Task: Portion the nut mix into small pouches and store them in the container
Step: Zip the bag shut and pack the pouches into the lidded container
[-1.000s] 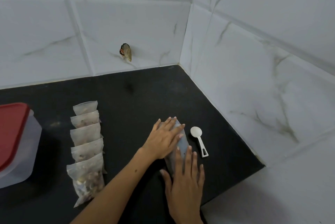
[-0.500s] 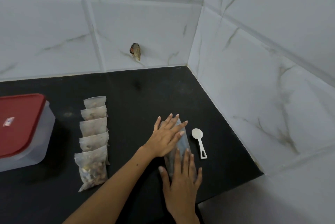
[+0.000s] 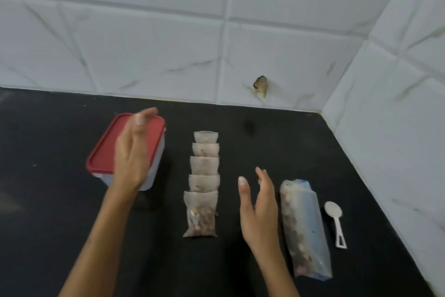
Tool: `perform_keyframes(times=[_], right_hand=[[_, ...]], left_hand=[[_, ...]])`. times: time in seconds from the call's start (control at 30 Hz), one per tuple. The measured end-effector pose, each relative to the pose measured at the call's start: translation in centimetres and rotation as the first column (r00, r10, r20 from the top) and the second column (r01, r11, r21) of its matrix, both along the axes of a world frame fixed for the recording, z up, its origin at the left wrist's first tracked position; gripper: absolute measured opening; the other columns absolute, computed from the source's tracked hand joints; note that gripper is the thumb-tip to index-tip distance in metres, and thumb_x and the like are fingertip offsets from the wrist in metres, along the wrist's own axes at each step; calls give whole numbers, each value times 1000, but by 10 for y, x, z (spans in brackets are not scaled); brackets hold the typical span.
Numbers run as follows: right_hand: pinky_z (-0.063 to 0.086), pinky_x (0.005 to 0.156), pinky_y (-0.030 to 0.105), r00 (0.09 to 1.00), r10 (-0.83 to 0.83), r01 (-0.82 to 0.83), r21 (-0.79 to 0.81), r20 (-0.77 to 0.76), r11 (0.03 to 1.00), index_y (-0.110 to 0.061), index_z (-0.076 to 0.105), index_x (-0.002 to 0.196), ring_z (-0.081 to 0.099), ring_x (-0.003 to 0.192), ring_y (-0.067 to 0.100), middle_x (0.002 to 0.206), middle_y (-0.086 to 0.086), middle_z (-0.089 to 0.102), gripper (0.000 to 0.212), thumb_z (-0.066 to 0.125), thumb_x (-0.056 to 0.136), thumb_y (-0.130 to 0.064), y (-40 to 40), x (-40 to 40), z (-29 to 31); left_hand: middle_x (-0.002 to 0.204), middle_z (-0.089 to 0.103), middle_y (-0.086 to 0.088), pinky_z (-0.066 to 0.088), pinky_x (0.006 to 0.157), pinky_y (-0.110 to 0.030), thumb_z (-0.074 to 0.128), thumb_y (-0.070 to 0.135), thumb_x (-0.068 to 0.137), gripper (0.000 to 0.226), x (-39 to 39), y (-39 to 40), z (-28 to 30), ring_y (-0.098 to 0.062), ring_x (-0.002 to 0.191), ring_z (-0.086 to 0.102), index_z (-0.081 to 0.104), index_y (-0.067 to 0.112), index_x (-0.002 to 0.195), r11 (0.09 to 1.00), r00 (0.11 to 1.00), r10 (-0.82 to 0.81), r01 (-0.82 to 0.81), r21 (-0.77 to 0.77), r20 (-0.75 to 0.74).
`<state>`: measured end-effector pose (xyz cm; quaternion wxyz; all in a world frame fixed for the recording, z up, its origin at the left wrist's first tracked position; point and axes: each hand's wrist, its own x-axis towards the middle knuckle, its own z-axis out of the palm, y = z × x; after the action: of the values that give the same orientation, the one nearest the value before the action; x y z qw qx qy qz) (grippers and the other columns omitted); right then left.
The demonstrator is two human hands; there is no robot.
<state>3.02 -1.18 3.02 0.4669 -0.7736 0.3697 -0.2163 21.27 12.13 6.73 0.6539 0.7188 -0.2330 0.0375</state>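
Both hands had left the nut-mix bag, the left hand reaching empty with straight fingers over the container, the right hand empty with fingers apart, so storing the pouches looked next.

Both hands are leaving the large nut-mix bag, the left hand now reaching over the red-lidded container and the right hand hovering open beside the bag.

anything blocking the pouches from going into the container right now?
Yes: the red lid is on the container, so it is closed. The left hand hovers over the lid; the five pouches lie in a row beside it. Nothing else stands between them.
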Motion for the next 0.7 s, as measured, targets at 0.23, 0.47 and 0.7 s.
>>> perform_keyframes(times=[0.23,0.47,0.7], right_hand=[[39,104,27,986,133,-148,162,99,976,-21,40,139,46,125,8,139,-6,47,52,44,94,-48,47,128,19],[43,95,38,986,60,-44,104,-158,994,-13,46,131,48,124,27,132,8,50,60,57,87,-52,73,249,10],[42,65,30,964,-136,151,49,-229,987,-10,63,98,60,100,29,109,13,62,42,64,82,-50,76,303,-11]], left_hand=[[131,59,-6,34,110,-38,19,43,104,55,107,93,-33,-19,126,52,54,10,130,967,904,195,-242,-81,-381],[135,55,-13,35,110,-35,29,36,104,50,168,84,-73,-24,126,50,49,2,135,973,768,-21,-132,-191,-640],[60,67,-5,51,49,-22,40,42,100,46,194,64,-90,-15,50,63,65,10,79,967,593,-234,59,-248,-770]])
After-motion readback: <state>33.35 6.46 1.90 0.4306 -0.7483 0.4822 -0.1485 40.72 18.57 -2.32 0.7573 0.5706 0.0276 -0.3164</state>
